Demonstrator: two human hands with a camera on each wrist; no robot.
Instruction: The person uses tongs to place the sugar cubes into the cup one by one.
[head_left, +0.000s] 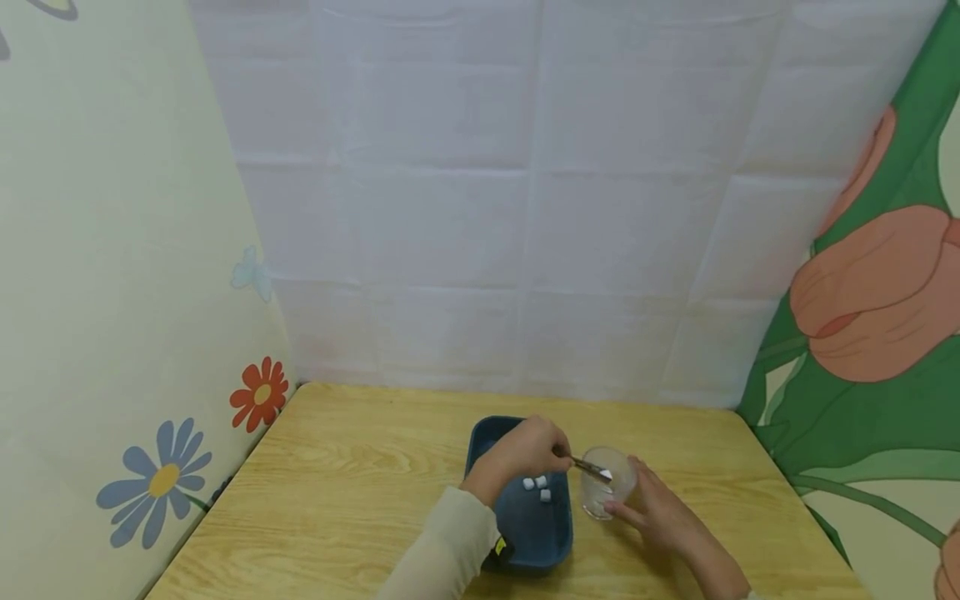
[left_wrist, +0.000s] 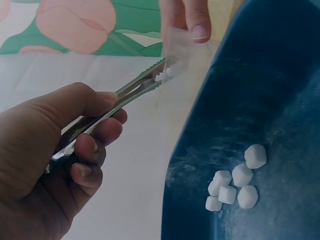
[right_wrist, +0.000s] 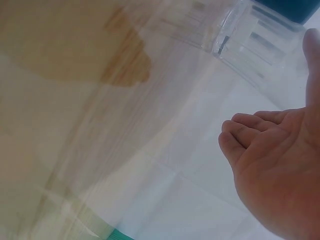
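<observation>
My left hand (head_left: 528,450) grips metal tongs (left_wrist: 127,95) with toothed tips. Those tips reach over the mouth of a clear cup (head_left: 597,508), with a small white piece (left_wrist: 161,77) between them. My right hand (head_left: 660,512) is at the cup's right side, thumb in front and fingers behind. In the right wrist view its fingers (right_wrist: 250,135) are loosely bent, with a gap between them and the cup. Beneath my left arm stands a dark blue tray (head_left: 558,542). Several white cubes (left_wrist: 247,196) lie in it, bunched together.
The wood-patterned table (head_left: 360,475) carries the tray and cup. A white sheet (head_left: 517,208) hangs behind it. Flower-printed panels stand at the left (head_left: 127,292) and right (head_left: 870,433). A small black and yellow object (head_left: 501,547) shows beside my left sleeve.
</observation>
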